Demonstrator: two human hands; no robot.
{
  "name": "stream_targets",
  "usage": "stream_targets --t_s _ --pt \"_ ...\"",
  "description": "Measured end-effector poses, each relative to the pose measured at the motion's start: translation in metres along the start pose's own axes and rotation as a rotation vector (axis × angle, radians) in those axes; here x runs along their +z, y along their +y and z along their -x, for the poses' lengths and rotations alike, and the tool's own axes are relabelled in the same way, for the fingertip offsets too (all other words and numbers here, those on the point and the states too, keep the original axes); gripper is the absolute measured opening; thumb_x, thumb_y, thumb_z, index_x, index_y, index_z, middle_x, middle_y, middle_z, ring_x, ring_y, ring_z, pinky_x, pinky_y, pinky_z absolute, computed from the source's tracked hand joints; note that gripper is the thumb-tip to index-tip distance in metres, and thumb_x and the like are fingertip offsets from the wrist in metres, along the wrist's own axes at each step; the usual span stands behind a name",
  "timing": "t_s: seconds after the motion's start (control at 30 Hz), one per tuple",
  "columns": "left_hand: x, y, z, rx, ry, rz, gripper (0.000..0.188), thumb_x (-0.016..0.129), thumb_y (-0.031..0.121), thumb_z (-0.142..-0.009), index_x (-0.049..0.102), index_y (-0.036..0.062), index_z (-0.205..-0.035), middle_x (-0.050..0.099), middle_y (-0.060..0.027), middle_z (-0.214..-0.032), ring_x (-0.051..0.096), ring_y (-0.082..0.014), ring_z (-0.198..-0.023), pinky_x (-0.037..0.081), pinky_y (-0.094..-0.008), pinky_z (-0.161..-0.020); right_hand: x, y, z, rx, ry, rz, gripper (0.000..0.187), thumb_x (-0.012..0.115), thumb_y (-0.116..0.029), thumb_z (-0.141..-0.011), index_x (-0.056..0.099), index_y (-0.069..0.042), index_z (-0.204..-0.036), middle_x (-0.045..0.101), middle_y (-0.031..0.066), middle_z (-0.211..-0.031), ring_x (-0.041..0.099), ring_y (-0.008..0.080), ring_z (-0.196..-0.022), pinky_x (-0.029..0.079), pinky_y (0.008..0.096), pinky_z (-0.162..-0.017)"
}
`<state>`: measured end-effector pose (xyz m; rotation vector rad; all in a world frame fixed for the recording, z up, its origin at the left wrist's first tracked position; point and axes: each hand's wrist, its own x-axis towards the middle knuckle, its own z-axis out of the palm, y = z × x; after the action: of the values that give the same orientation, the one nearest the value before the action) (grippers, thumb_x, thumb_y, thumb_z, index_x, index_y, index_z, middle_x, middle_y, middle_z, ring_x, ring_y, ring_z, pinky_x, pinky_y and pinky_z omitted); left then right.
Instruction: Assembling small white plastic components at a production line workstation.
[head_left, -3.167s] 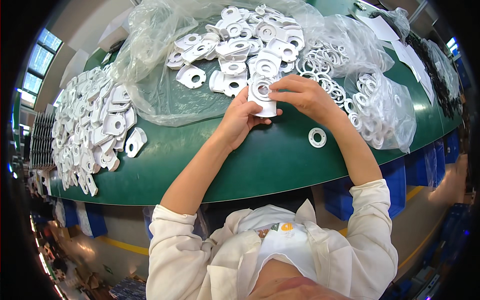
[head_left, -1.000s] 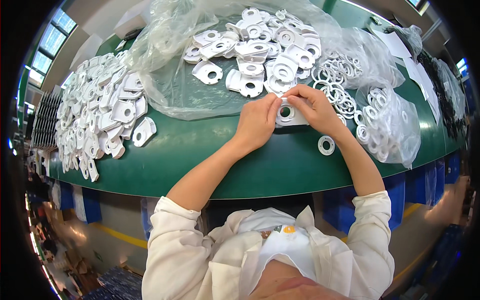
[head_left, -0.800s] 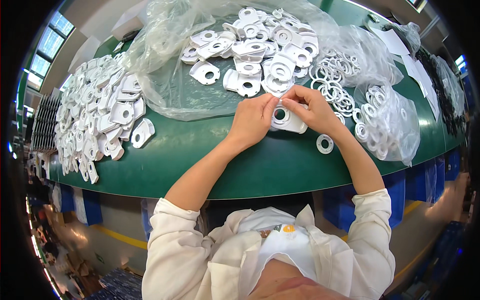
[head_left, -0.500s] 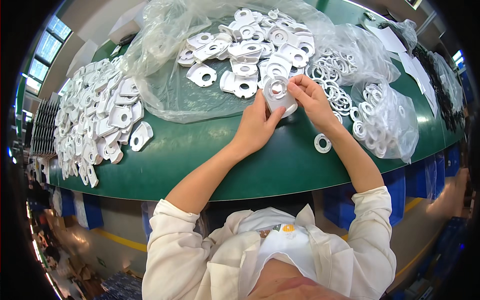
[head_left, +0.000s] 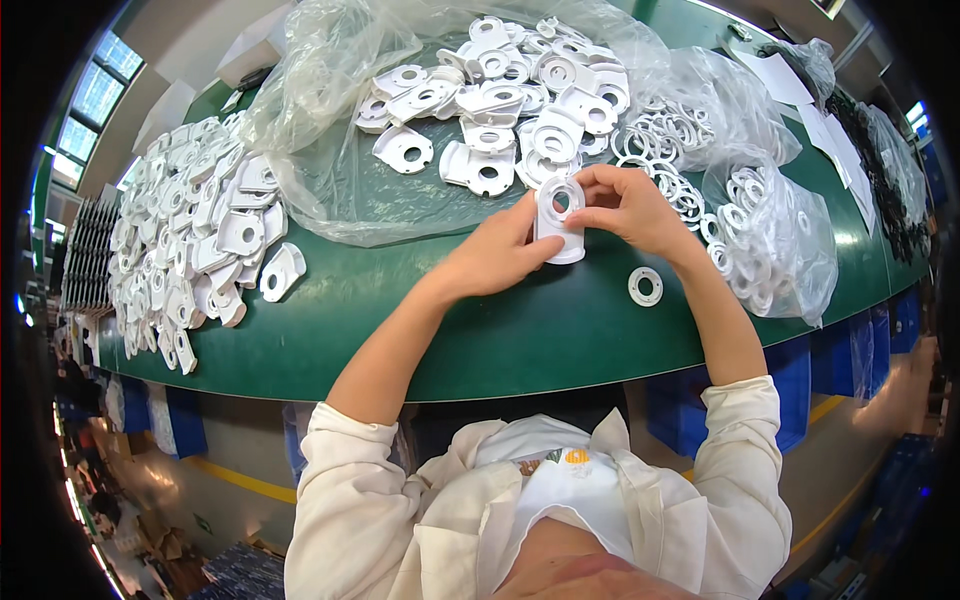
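Between my two hands, above the green table, is a white plastic bracket (head_left: 562, 245) with a round hole at its far end. A white ring (head_left: 548, 192) sits around that hole; whether it is fully seated I cannot tell. My left hand (head_left: 503, 248) grips the bracket's left side, thumb across its face. My right hand (head_left: 632, 212) pinches the ring end from the right, thumb and fingers at its edge. To the right, a loose white ring (head_left: 645, 287) lies flat on the table. Just beyond my hands is a pile of similar white brackets (head_left: 490, 108).
The green table (head_left: 420, 345) curves across the view. At left stands a large heap of white brackets (head_left: 190, 230). Clear plastic sheeting (head_left: 350, 215) lies under the far pile. White rings (head_left: 680, 200) and a clear bag of rings (head_left: 785, 250) are at right. Blue bins (head_left: 690, 400) stand below the edge.
Both hands have drawn the bracket slightly nearer and turned it more upright. My right hand's fingers have shifted around the ring end.
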<state>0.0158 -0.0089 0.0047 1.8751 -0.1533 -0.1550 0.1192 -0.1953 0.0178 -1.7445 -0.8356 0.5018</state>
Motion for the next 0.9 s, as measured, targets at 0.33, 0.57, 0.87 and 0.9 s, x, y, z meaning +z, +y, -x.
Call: stream_targets --t_s 0.33,0.57,0.87,0.9 --pt "-0.087 0.009 0.019 -0.23 0.207 0.23 0.03 0.06 0.03 -0.088 0.055 0.0052 -0.105 0.059 -0.0032 -0.085 0.055 -0.0086 -0.066 0.044 -0.0229 -0.054 -0.034 -0.016 0.007 0.119 -0.509 0.189 0.025 0.073 -0.007 -0.076 0.065 0.0 -0.098 0.066 0.002 -0.081 0.059 0.0077 -0.073 0.047 0.0234 -0.068" --pt "-0.159 0.0 0.032 0.466 1.503 0.796 0.056 0.064 0.033 -0.089 0.046 -0.0027 -0.127 0.06 -0.0142 -0.117 0.058 -0.0238 -0.104 0.044 -0.0363 -0.09 -0.053 -0.014 0.02 0.217 -0.597 0.484 0.027 0.079 -0.002 -0.062 0.061 -0.001 -0.082 0.062 0.0013 -0.073 0.057 0.0093 -0.066 0.046 0.0236 -0.06" --pt "-0.072 -0.003 0.004 0.092 0.438 -0.478 0.023 0.07 0.017 -0.081 0.068 0.0079 -0.102 0.062 -0.0039 -0.106 0.059 -0.0169 -0.094 0.047 -0.0293 -0.077 -0.029 -0.004 0.01 0.091 -0.337 0.466 0.017 0.074 -0.01 -0.074 0.062 0.0 -0.081 0.061 0.0043 -0.066 0.057 0.0118 -0.06 0.046 0.026 -0.059" --pt "-0.063 -0.006 0.007 0.148 0.391 -0.73 0.022 0.071 0.016 -0.079 0.068 0.0084 -0.1 0.06 -0.0045 -0.101 0.058 -0.0191 -0.093 0.047 -0.0311 -0.075 -0.025 -0.003 0.008 0.018 -0.291 0.483 0.018 0.074 -0.011 -0.074 0.063 0.0 -0.084 0.062 0.0028 -0.069 0.056 0.01 -0.061 0.046 0.0246 -0.059"
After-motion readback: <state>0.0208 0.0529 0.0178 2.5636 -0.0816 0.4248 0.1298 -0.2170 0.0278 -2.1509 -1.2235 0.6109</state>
